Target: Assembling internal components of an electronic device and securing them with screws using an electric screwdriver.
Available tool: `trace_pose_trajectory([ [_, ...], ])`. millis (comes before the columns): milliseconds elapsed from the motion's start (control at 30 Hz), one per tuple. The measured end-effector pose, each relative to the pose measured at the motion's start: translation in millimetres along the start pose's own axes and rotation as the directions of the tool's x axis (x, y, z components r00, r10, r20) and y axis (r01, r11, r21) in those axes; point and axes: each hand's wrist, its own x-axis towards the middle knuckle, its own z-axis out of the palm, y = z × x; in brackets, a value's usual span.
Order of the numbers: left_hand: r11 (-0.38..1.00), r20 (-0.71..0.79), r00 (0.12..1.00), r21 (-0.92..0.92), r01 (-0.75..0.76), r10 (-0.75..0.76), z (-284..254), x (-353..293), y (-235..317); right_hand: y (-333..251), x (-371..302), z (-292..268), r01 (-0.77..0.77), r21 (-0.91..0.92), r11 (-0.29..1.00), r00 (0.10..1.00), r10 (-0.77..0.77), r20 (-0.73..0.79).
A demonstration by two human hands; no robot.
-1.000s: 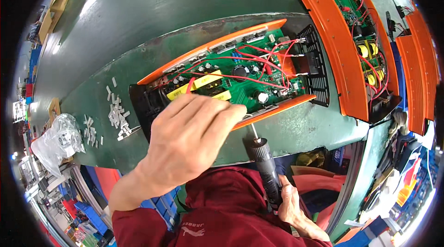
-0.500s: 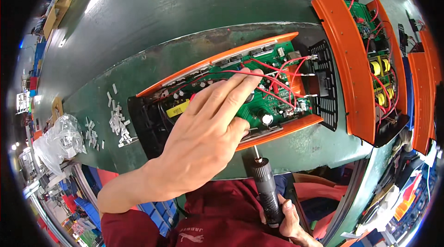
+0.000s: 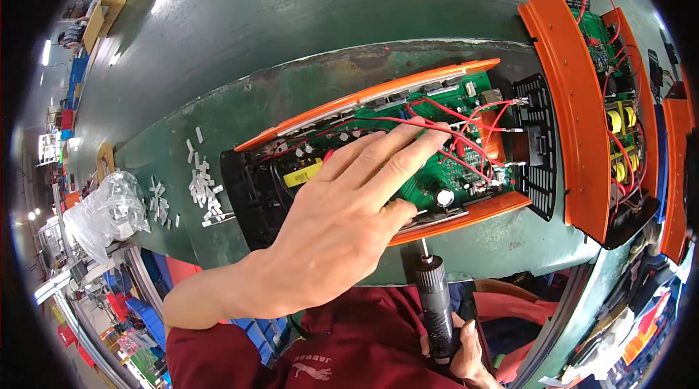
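My left hand (image 3: 338,232) lies with outstretched fingers across an opened electronic unit, the fingertips by its red wires (image 3: 453,128). The palm hides part of the green circuit board (image 3: 413,183). Orange side panels (image 3: 477,212) flank the board, with a slotted black end panel (image 3: 540,189) at the right. A yellow-wrapped component (image 3: 303,173) shows left of my fingers. Low in the view, my right hand (image 3: 470,354) grips a black electric screwdriver (image 3: 435,305). Its bit points up at the near orange panel; I cannot tell whether it touches.
Small grey pieces (image 3: 202,187) lie scattered left of the unit, beside a clear plastic bag (image 3: 111,216). A second opened orange unit (image 3: 571,120) stands close on the right, and another orange housing (image 3: 677,171) is beyond it. The bench (image 3: 291,18) is green.
The whole scene has shifted right and slightly down in the view. My left hand stays on the unit, and my right hand still holds the screwdriver near the same panel.
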Motion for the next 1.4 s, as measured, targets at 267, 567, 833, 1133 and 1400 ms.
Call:
trace_pose_trajectory([
  [267,1.000,0.008,1.000,-0.008,0.028,-0.028,4.0,0.2,-1.5,3.4,5.3,-5.2,-0.036,-0.006,0.999,0.998,0.036,0.045],
  [567,0.996,-0.133,0.989,-0.040,-0.074,0.068,15.1,-5.9,-3.2,20.0,10.6,-2.2,-0.213,0.511,0.833,0.965,0.099,0.242],
  [833,0.957,-0.585,0.787,0.063,0.285,-0.196,-33.0,-100.7,-53.3,44.9,-11.3,-10.6,-0.125,0.206,0.971,0.909,0.195,-0.369],
  [1133,0.813,-0.564,0.777,0.289,0.505,-0.281,-11.3,-165.8,-96.6,50.2,6.7,-11.6,0.115,-0.222,0.968,0.960,-0.165,-0.225],
  [1400,0.769,-0.456,0.672,-0.575,0.278,-0.584,-38.6,-134.2,-39.5,28.5,5.7,13.7,0.181,-0.429,0.885,0.960,-0.254,-0.118],
])
